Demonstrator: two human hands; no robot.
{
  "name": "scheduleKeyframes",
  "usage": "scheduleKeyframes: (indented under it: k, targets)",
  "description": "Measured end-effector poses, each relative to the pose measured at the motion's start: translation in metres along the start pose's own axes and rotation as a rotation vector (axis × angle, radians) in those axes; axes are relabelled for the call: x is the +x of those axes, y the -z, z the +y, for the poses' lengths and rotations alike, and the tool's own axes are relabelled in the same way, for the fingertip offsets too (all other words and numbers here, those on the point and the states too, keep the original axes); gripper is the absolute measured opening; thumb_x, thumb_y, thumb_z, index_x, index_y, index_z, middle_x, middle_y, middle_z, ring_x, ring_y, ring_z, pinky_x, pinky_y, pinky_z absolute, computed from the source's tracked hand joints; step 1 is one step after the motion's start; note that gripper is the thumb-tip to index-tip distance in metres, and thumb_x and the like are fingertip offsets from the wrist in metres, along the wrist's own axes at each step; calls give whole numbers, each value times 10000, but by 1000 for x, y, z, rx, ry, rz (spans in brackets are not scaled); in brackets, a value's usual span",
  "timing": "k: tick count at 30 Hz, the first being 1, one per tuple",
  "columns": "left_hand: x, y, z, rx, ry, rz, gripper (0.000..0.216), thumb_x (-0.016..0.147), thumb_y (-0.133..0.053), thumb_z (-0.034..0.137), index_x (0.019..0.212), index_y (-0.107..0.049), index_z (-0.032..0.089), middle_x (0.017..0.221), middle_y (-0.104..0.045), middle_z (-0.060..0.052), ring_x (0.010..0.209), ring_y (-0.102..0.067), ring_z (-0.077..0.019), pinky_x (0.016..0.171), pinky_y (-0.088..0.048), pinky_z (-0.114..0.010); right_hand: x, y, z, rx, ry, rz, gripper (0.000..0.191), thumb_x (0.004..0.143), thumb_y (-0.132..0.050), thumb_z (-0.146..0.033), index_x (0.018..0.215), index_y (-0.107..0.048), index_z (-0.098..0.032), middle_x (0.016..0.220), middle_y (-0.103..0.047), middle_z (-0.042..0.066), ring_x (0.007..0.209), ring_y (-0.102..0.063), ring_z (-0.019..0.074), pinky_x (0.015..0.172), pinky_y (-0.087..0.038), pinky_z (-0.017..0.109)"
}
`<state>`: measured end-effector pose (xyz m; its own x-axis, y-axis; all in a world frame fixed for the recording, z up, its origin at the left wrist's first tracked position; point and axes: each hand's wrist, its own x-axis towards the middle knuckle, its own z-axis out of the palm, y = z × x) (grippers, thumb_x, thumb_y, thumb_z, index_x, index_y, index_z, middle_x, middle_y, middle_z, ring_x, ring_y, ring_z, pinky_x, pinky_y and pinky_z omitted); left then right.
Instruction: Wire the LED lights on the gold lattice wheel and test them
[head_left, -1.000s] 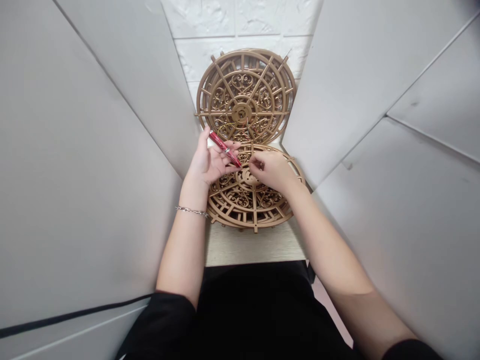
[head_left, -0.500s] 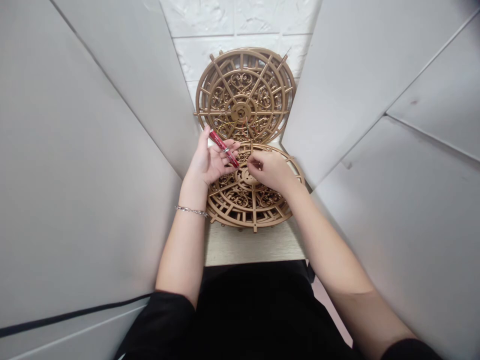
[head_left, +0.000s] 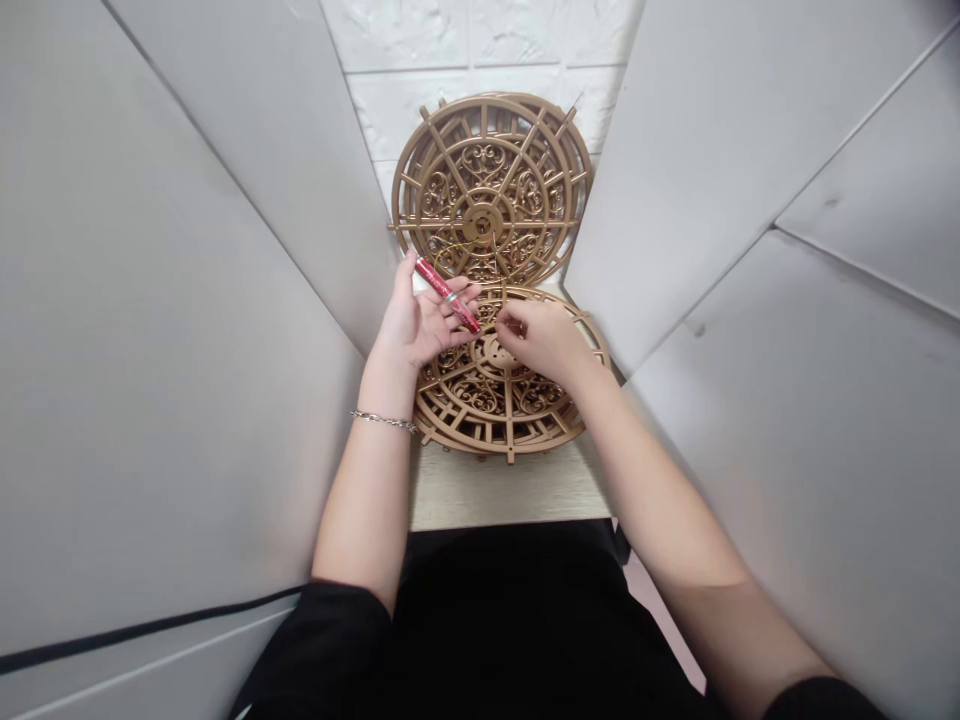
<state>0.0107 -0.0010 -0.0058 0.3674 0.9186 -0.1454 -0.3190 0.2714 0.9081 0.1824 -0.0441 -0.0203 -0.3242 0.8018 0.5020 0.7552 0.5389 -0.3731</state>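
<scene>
My left hand [head_left: 420, 318] is turned palm up, with a red pen-shaped tool [head_left: 439, 280] lying slantwise across its fingers and held there. A silver band circles the tool's middle; whether it is a pen or a tester I cannot tell. My right hand [head_left: 541, 338] is closed in a pinch just to the right, its fingertips hiding whatever is between them. Beneath both hands lies a round gold openwork frame [head_left: 510, 432], stacked on others. Behind it, a similar gold frame [head_left: 482, 110] leans upright. Thin wires, one yellow [head_left: 454, 246], come from its hub.
A light wooden board [head_left: 510, 490] carries the stacked frames. White textured brick-pattern panelling [head_left: 409, 35] stands behind. Pale grey panels [head_left: 187, 350] close in on the left, and more grey panels [head_left: 787, 330] on the right, leaving a narrow gap for my arms.
The red tool has rolled or turned slightly in my left hand. My right hand stays pinched in almost the same spot, and the frames have not moved.
</scene>
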Motion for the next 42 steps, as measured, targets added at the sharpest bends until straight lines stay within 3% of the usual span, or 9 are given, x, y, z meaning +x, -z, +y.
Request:
scheduleKeyframes:
  k: [23, 32, 42]
  targets:
    - [2, 2, -2, -12, 31, -2, 711, 682, -246, 726, 968, -608, 184, 803, -678, -85, 790, -631, -195, 668, -499, -329, 0, 0, -1, -4, 11, 6, 164, 784, -412, -231, 703, -543, -174, 695, -590, 13, 615, -487, 106, 615, -332, 239]
    - [0, 1, 0, 42, 12, -62, 681, 714, -253, 685, 1068, -576, 200, 860, -675, -77, 824, -630, -192, 652, -490, -310, 1, -1, 1, -29, -1, -42, 171, 782, -409, -220, 707, -556, -173, 699, -593, 20, 638, -503, 115, 633, -344, 249]
    - [-5, -6, 2, 5, 8, 3, 622, 721, -321, 641, 1093, -562, 205, 907, -676, -72, 865, -623, -197, 679, -491, -315, -1, -1, 1, 13, 8, -44, 174, 775, -421, -224, 727, -583, -182, 669, -599, 0, 596, -495, 101, 610, -345, 239]
